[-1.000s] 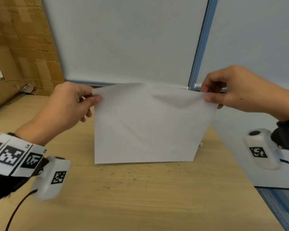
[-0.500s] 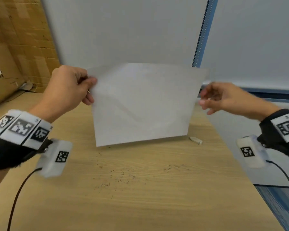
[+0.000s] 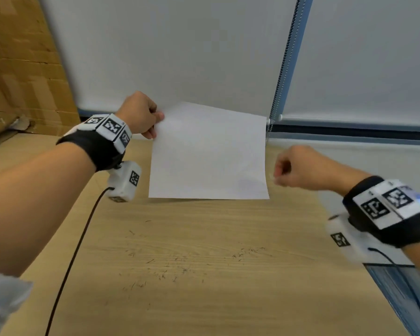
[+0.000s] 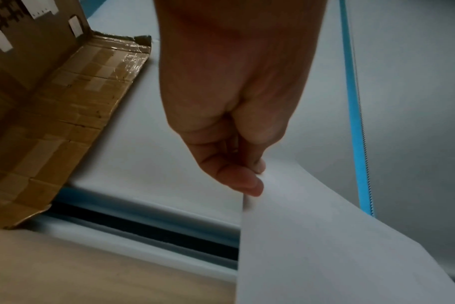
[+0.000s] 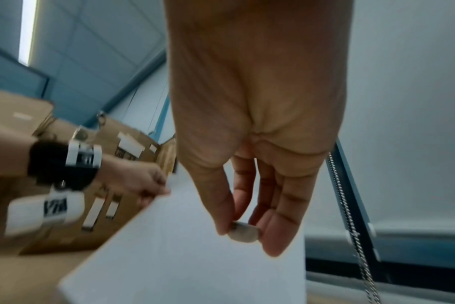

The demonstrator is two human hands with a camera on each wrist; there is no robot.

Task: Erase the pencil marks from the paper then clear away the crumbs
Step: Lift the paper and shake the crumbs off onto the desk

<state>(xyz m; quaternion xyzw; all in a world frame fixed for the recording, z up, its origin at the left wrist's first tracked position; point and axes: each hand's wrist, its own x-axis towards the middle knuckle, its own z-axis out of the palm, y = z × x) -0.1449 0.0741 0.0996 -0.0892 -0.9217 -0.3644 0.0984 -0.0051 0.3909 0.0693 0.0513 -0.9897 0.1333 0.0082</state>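
Left hand pinches paper corner; right hand pinches eraser (head view hides it); crumbs on table.

The head view looks down and forward from above over the desk toward the blinds, taking in both forearms. The left wrist view sits close under the left hand, facing along the fingers toward the cardboard box. The right wrist view looks along the right hand. All three share the paper.
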